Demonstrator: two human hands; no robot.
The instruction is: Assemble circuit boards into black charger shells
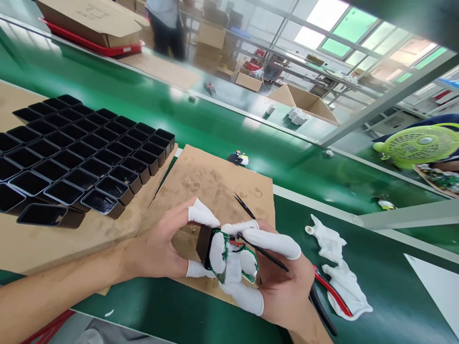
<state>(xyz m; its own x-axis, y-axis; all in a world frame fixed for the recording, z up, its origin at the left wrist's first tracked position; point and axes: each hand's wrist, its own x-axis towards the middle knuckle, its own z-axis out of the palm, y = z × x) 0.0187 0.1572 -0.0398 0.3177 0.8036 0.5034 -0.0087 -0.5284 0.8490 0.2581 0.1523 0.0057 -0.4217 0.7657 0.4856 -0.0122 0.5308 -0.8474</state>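
My left hand [161, 241] grips a small black plastic case [204, 243] between thumb and fingers, which wear white finger cots. At the case's opening sit green circuit boards [253, 263] coated with white paste, with red and black wires between them. My right hand [276, 267], also in white finger cots, pinches these boards. A slim black tool [268, 255] lies across its fingers. Dark pointed tweezers [244, 205] show on the cardboard sheet [211, 177] just beyond that hand. Red-and-black handled pliers [333, 291] lie beside my right wrist, partly hidden.
Rows of open black cases [86, 148] stand at left. White crumpled gloves [344, 282] lie at right on the green table [287, 205]. A small part with wires [238, 157] rests beyond the cardboard. A metal post [390, 100] and green fan [419, 143] stand right; a person [167, 28] is behind.
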